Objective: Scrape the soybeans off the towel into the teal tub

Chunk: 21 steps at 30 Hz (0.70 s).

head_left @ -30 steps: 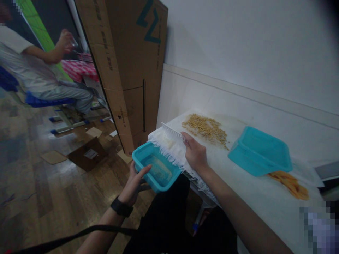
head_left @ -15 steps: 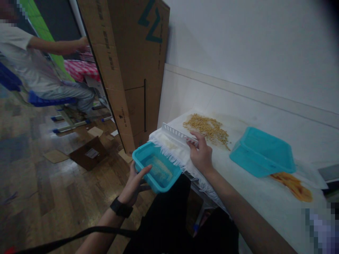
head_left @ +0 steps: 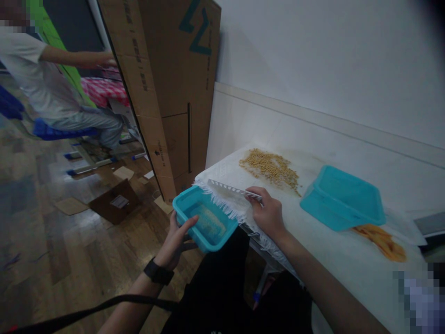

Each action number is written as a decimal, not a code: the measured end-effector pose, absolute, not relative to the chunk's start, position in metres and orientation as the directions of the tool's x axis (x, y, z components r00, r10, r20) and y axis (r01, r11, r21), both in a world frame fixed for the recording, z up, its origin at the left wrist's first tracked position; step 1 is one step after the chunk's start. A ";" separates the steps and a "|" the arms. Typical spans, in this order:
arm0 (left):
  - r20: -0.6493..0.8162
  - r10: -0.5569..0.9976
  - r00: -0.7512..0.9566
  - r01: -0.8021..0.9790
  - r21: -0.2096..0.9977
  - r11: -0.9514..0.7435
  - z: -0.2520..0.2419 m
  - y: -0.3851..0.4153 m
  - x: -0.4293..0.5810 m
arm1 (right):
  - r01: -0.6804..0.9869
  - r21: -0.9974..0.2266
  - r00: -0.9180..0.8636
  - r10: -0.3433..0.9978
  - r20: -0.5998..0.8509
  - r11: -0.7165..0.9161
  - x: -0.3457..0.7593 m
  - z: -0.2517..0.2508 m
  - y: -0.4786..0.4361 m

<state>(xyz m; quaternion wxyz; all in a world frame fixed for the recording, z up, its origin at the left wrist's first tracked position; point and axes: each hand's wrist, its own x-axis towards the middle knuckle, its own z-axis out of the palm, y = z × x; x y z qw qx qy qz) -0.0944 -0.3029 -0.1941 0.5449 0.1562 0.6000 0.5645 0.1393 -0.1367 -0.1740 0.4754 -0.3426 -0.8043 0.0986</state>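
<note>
My left hand [head_left: 181, 234] grips the near-left side of a teal tray [head_left: 217, 243], thumb over the rim. Pale fine grains [head_left: 208, 220] lie on the tray's bottom. The tray is just below the table's fringed cloth edge [head_left: 222, 204]. In my right hand [head_left: 267, 211] is a flat, slotted white strip [head_left: 227, 187], which lies along the cloth near that edge. Beyond it, yellowish beans or kernels [head_left: 269, 167] are spread on the white table [head_left: 333, 260].
On the right of the table sits another teal container [head_left: 347, 197], with an orange cloth-like item [head_left: 382, 241] by it. A tall cardboard box [head_left: 174, 93] stands at the left. Beyond it a person [head_left: 52, 88] sits; an open carton [head_left: 114, 202] lies on the floor.
My right hand has moved the white strip toward the fringed edge and tilted it. My left hand and the tray have hardly moved.
</note>
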 end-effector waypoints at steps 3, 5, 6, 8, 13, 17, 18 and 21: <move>-0.481 0.800 -0.360 -0.423 0.848 0.320 -0.197 -0.302 -0.095 | 0.519 -0.477 -0.265 0.664 0.699 0.709 0.137 -0.172 -0.135; -0.485 0.795 -0.364 -0.426 0.846 0.322 -0.198 -0.302 -0.095 | 0.550 -0.455 -0.257 0.660 0.706 0.701 0.132 -0.175 -0.136; -0.486 0.793 -0.366 -0.427 0.845 0.321 -0.199 -0.302 -0.095 | 0.558 -0.436 -0.268 0.651 0.710 0.706 0.130 -0.177 -0.137; -0.486 0.791 -0.372 -0.424 0.847 0.321 -0.199 -0.301 -0.096 | 0.562 -0.383 -0.319 0.619 0.718 0.734 0.126 -0.183 -0.143; -0.486 0.795 -0.363 -0.414 0.848 0.330 -0.201 -0.301 -0.097 | 0.523 -0.211 -0.441 0.474 0.762 0.826 0.119 -0.190 -0.164; -0.483 0.796 -0.364 -0.419 0.849 0.323 -0.199 -0.301 -0.096 | 0.482 -0.127 -0.457 0.372 0.808 0.867 0.114 -0.184 -0.181; -0.479 0.799 -0.364 -0.420 0.850 0.319 -0.198 -0.301 -0.096 | 0.466 -0.111 -0.459 0.347 0.818 0.878 0.113 -0.183 -0.184; -0.476 0.803 -0.360 -0.427 0.849 0.312 -0.197 -0.301 -0.095 | 0.403 -0.073 -0.466 0.273 0.841 0.912 0.111 -0.178 -0.194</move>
